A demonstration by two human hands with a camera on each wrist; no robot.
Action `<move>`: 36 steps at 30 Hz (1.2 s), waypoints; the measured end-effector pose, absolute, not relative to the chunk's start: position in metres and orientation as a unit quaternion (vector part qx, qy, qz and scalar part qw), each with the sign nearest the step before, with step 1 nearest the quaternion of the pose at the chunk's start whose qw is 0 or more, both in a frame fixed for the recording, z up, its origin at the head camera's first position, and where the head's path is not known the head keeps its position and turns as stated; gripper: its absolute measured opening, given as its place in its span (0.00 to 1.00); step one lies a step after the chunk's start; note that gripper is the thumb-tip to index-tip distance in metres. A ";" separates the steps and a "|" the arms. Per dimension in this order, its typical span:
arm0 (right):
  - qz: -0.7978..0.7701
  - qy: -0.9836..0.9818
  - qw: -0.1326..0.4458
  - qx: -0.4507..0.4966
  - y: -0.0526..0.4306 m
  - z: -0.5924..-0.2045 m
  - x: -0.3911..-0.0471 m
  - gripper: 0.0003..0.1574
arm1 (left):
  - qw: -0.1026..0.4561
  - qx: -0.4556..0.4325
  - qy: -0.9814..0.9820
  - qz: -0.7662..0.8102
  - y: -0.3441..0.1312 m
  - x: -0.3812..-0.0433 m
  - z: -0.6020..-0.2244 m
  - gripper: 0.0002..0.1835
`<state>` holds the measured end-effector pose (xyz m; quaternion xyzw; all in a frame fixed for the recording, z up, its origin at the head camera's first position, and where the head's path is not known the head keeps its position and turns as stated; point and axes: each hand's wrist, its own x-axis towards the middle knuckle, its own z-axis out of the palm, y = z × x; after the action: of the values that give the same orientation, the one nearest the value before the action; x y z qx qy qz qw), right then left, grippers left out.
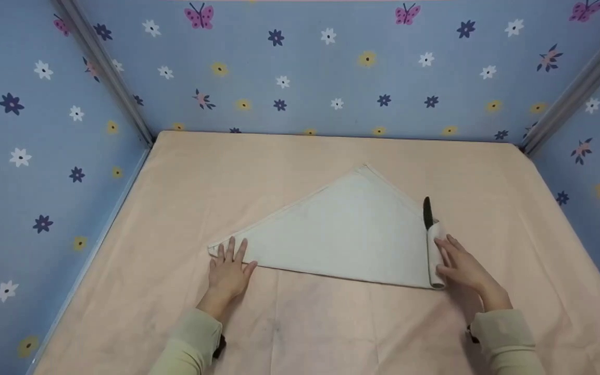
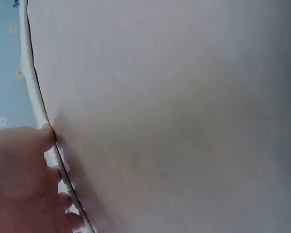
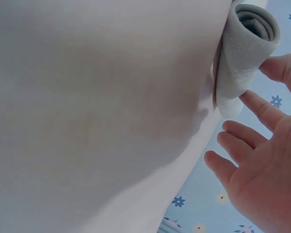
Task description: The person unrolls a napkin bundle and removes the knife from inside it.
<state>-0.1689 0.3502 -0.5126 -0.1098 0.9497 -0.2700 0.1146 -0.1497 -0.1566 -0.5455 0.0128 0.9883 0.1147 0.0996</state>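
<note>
A pale cloth napkin (image 1: 331, 229) lies folded on the table, its left end narrowing to a point. At its right end the cloth is wound into a tight roll (image 1: 436, 263), whose spiral end shows in the right wrist view. Out of the roll's far end sticks a dark, narrow, round-tipped piece (image 1: 427, 212); the rest of it is hidden inside. My left hand (image 1: 228, 273) rests on the napkin's left corner with fingers spread and the thumb at the near edge. My right hand (image 1: 465, 264) touches the roll's outer side with thumb and fingertips, its fingers mostly extended.
A peach cloth (image 1: 326, 323) covers the table, with creases at the front. Blue flowered panels (image 1: 326, 67) stand behind and on both sides. Grey posts (image 1: 107, 67) mark the back corners.
</note>
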 end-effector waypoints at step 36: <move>-0.272 0.949 0.113 -0.108 0.327 -0.520 -0.170 0.38 | 0.103 0.007 0.989 0.105 -0.156 -0.150 -0.546 0.34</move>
<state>-0.1697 0.3274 -0.5197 -0.1080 0.9494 -0.2724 0.1132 -0.1498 -0.1563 -0.5460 0.0074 0.9891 0.1049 0.1028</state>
